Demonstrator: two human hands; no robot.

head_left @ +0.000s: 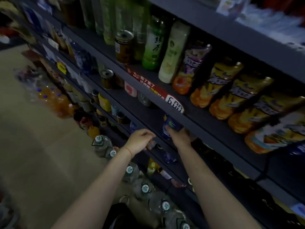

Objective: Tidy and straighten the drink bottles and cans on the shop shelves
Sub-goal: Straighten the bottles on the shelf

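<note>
Dim shop shelves (165, 111) hold mostly upright bottles; right hand (179, 138) grips a blue bottle (168, 126) on the middle shelf; left hand (140, 140) loosely curled, seemingly empty; lower rows look unsorted.

Price tag (175, 102) on shelf edge; tan floor (33, 146).

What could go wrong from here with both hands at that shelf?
1. The right hand grips the blue bottle right under the shelf edge; lifting it might knock the price tag.
2. The left hand hovers near small items; a careless sweep may topple them onto the water jugs below.
</note>
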